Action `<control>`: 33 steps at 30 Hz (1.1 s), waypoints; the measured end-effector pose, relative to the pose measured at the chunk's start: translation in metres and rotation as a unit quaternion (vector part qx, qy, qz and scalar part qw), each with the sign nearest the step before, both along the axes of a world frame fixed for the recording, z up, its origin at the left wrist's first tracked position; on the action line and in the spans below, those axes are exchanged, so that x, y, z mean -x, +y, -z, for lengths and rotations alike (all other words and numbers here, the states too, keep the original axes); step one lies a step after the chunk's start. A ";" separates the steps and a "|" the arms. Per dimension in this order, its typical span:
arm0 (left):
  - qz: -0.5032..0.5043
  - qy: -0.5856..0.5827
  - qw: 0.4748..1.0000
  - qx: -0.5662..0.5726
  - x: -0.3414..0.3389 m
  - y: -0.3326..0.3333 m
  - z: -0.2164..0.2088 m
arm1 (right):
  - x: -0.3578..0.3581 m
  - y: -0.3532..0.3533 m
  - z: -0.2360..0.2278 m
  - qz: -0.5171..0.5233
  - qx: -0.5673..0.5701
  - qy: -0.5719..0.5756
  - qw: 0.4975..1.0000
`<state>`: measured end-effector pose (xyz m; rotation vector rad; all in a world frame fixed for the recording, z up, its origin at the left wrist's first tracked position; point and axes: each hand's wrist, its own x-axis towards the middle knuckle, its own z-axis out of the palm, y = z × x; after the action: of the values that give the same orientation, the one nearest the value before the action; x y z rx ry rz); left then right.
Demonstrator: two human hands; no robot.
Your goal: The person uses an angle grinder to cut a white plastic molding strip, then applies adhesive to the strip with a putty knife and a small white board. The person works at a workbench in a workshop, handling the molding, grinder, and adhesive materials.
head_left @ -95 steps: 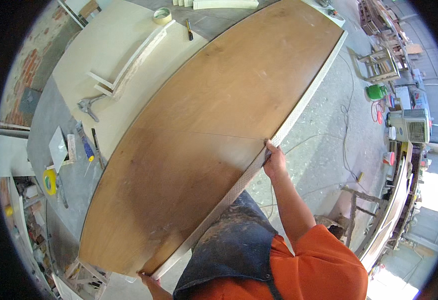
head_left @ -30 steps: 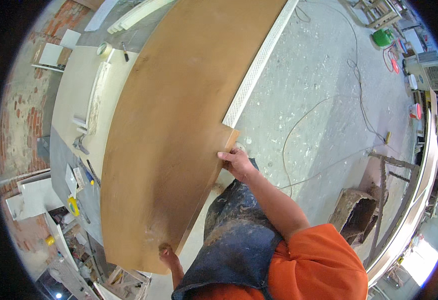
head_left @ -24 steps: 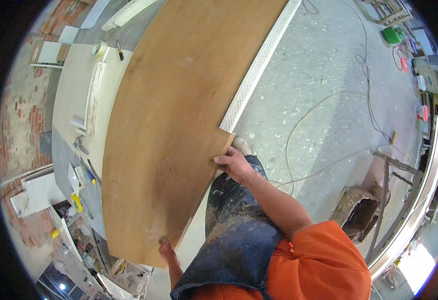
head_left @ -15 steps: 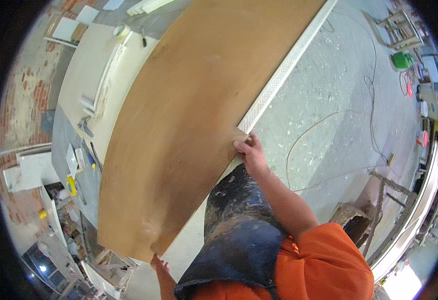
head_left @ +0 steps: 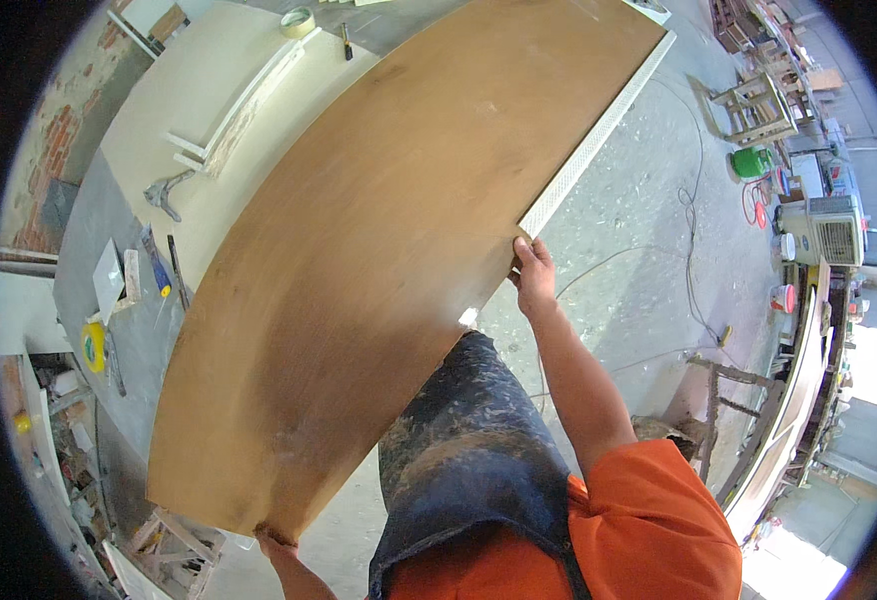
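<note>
A large, smooth brown board (head_left: pixel 389 200) stretches diagonally across the view, its left edge curved. Along its far right edge runs a white perforated strip (head_left: pixel 599 140). My right hand (head_left: pixel 535 278) grips the board's right edge just at the near end of this strip, thumb at the edge and other fingers partly hidden beneath. At the board's near left corner, my left hand (head_left: pixel 279 545) is closed on the edge; most of its fingers are hidden. Between the hands, a small white patch (head_left: pixel 469 317) shows at the board's edge, next to my dark, stained apron (head_left: pixel 469 440).
Left of the board, a pale table surface (head_left: pixel 149 130) carries a tape roll (head_left: pixel 297 22), a grey clamp-like tool (head_left: pixel 167 193), a blue-handled tool (head_left: pixel 155 262) and a yellow round item (head_left: pixel 93 346). A cable (head_left: pixel 694 240) trails over the floor on the right, near a wooden stool (head_left: pixel 756 108).
The board appears lower and further left, with its far end now in view. My right hand is closer to the strip's near end. My left hand stays at the near corner.
</note>
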<state>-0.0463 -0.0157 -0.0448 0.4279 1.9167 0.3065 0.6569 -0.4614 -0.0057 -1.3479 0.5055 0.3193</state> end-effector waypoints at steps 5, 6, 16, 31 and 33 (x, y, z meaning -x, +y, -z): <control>-0.070 -0.018 0.996 -0.058 -0.005 -0.004 0.011 | 0.000 -0.004 0.006 0.001 0.042 0.006 0.999; -0.072 -0.003 0.995 -0.073 -0.008 -0.002 0.011 | 0.000 -0.002 0.005 0.003 0.047 0.010 0.999; -0.076 0.005 0.994 -0.073 -0.029 -0.012 -0.005 | 0.004 0.003 -0.003 -0.002 0.059 0.006 0.998; 0.026 0.073 0.991 -0.109 -0.026 -0.001 -0.002 | -0.001 -0.007 0.004 -0.028 0.057 -0.003 0.998; 0.299 0.387 0.862 -0.134 -0.048 0.010 0.004 | 0.000 -0.007 0.006 -0.035 0.042 -0.015 0.998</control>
<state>0.0016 -0.0058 -0.0483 1.4773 2.3742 -0.0369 0.6569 -0.4684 -0.0118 -1.4514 0.4522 0.3374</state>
